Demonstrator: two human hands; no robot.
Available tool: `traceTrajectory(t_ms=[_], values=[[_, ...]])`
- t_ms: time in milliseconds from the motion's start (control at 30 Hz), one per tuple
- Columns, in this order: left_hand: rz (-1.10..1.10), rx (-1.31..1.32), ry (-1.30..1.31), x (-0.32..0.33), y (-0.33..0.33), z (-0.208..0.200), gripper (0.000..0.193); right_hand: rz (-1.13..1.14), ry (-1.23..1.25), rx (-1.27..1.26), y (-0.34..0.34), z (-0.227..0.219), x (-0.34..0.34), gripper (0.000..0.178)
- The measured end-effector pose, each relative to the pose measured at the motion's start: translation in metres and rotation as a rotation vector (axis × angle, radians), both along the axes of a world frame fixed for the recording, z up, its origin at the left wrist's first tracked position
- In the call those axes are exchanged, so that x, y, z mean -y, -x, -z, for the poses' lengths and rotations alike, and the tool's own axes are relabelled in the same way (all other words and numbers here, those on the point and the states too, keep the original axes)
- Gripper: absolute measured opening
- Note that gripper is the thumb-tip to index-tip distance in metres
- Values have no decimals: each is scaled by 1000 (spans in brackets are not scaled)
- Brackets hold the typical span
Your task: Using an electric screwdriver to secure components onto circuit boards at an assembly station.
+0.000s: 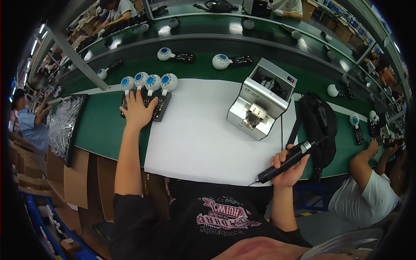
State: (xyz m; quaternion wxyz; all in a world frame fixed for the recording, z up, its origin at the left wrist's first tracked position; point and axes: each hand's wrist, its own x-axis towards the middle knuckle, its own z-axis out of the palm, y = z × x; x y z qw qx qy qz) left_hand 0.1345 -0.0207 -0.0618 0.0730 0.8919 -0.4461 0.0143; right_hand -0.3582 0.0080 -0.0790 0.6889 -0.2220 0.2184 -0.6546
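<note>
My left hand (139, 113) lies flat with fingers spread over several handheld units set side by side at the left of the white sheet (195, 138). Each unit has a white round head with a blue ring of marks (152, 82) and a black body (163, 104), partly hidden by my fingers. In my right hand (291, 174), a black electric screwdriver (284, 166) is gripped, its thin bit pointing down and left near the sheet's front edge. Beyond it, a silver screw feeder (265, 97) stands tilted in view on the sheet.
A black bag (320, 130) lies right of the feeder. At far left, a dark-rimmed tray (74, 138) holds clear plastic pieces. More units (222, 61) lie along the green belt (201, 69) behind. A co-worker (368, 190) sits at right; cardboard boxes (76, 182) stand below left.
</note>
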Motion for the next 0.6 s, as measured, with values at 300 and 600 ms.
traceTrajectory(t_ms=[300, 600], values=[[728, -263, 673, -20, 74, -79, 37, -5, 2, -42, 1, 1, -1, 70], [1424, -907, 919, -60, 137, -146, 27, -27, 26, -50, 4, 5, 9, 71]])
